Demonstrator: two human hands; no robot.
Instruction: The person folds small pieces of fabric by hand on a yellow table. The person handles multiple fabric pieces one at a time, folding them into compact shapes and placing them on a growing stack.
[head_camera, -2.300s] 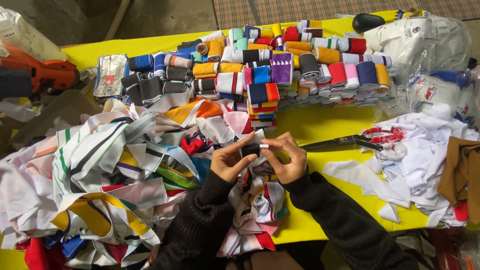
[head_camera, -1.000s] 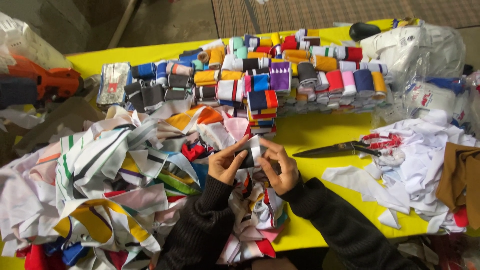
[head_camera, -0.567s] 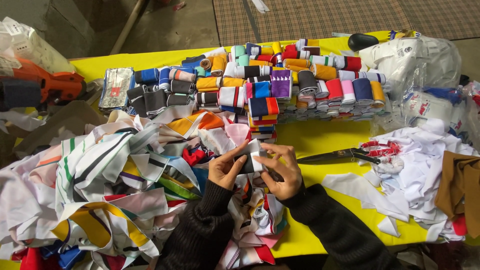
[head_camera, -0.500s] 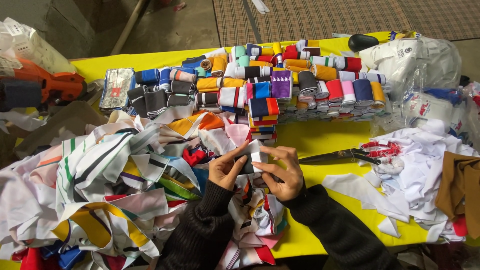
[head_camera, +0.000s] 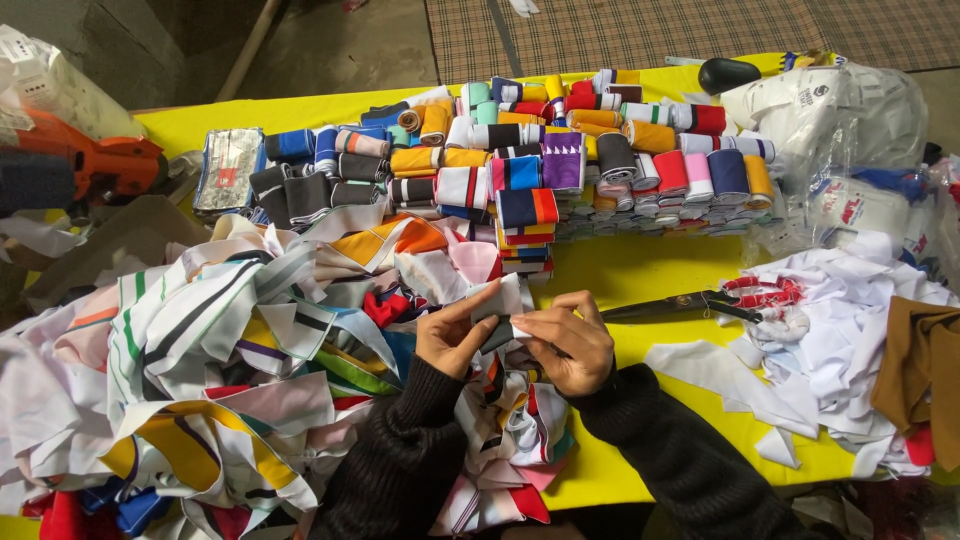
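Nearest the camera, two dark-sleeved arms reach up from the bottom edge over a yellow table (head_camera: 650, 275). The left hand (head_camera: 452, 338) and the right hand (head_camera: 565, 342) meet at the middle of the table, both pinching the same small fabric strip (head_camera: 500, 305), white with a dark part, which they hold between fingertips just above the heap beneath them. That heap of loose fabric scraps (head_camera: 220, 340), striped and many-coloured, spreads from under the hands across the left half of the table. To the right of the hands, black scissors (head_camera: 690, 305) with red-wrapped handles lie on bare yellow, touching a pile of white cloth pieces (head_camera: 840, 340). Farther back, rows of rolled fabric bundles (head_camera: 560, 160) stand packed side by side. At the far right sits a clear plastic bag (head_camera: 850, 120), at the far left an orange tool (head_camera: 100, 165).
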